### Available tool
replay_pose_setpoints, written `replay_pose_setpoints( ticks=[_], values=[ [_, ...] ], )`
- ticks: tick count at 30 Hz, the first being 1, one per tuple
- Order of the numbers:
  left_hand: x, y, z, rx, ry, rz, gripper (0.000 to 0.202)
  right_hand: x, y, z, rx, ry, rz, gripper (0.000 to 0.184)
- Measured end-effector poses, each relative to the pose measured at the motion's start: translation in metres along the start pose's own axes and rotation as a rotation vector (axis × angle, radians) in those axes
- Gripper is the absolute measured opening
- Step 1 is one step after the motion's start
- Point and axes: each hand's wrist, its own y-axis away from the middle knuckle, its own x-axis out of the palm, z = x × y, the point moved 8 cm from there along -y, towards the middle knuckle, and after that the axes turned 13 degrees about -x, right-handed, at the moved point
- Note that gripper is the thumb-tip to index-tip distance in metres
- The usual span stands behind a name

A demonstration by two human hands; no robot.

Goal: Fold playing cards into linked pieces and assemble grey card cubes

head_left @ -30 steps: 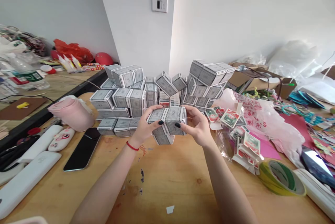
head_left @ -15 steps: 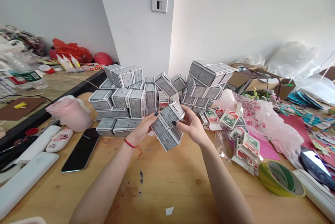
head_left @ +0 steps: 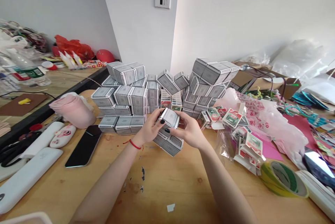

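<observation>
Between my two hands, above the wooden table (head_left: 146, 189), is a block of folded playing cards (head_left: 170, 143) with grey patterned backs. My left hand (head_left: 149, 129) grips its left side, thumb on the upper part. Fingers of my right hand (head_left: 190, 129) wrap round the right side, with the thumb across the near face. Both thumbs nearly meet there, and the far fingers are partly hidden. Behind my hands stand stacks of similar card blocks, one on the left (head_left: 131, 100) and one on the right (head_left: 209, 77), with two tilted blocks (head_left: 167, 81) between them.
Opened card boxes (head_left: 231, 117) lie to the right, beside a roll of yellow tape (head_left: 284, 178) and a crumpled plastic bag (head_left: 274, 126). On the left are a black phone (head_left: 83, 146), a pink roll (head_left: 73, 110) and a white power bank (head_left: 31, 178). A paper scrap (head_left: 171, 207) lies in front.
The card block has been tipped, so its top part now faces me. My left hand has moved right, its thumb coming onto the block. The view has shifted slightly.
</observation>
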Motion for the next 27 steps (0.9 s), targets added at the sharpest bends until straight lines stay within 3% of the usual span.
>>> replay_pose_setpoints(
  ticks=[10,14,18,27],
  values=[
    [0.007,0.003,0.000,-0.051,-0.002,-0.050,0.044,-0.004,0.002,-0.001,0.026,0.013,0.026,0.050],
    [0.001,-0.001,0.001,-0.083,0.094,-0.119,0.046,-0.005,0.001,0.001,-0.014,0.216,0.118,0.066],
    [-0.006,-0.001,0.001,-0.081,0.078,-0.156,0.047,-0.002,0.001,-0.001,-0.019,0.400,0.163,0.056],
    [-0.009,0.005,-0.013,-0.051,0.013,-0.206,0.048,0.000,-0.001,-0.002,-0.027,0.333,0.120,0.057]
  ],
)
